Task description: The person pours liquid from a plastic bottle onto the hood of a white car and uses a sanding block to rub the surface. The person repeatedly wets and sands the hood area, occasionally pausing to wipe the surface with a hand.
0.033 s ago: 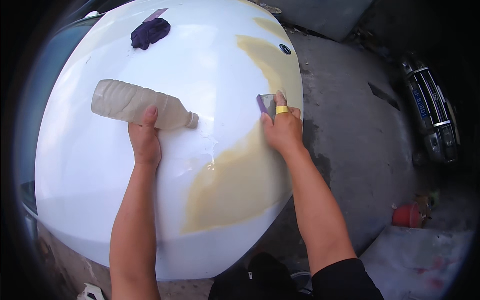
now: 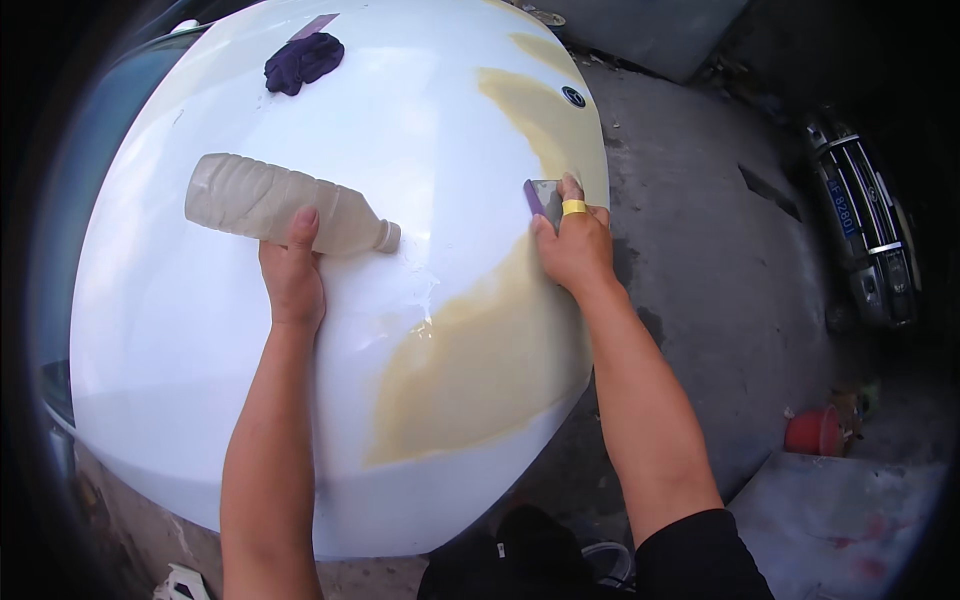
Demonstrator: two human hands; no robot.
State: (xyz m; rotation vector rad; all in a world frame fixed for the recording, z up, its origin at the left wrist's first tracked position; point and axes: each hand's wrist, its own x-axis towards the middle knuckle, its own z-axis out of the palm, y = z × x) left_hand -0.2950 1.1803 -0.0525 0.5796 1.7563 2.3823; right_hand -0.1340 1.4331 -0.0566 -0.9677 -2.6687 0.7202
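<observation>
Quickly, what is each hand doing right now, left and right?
Left hand: closed around a cloudy plastic bottle lying on the white car panel.
Right hand: pressing a small purple-edged sanding block against the panel.

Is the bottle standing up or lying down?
Lying down: the plastic bottle lies sideways on the white car panel, left hand holding it.

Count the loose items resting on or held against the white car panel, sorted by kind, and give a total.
Plastic bottle, under the left hand: 1
Sanding block, under the right hand: 1
Dark purple cloth: 1
Total: 3
</observation>
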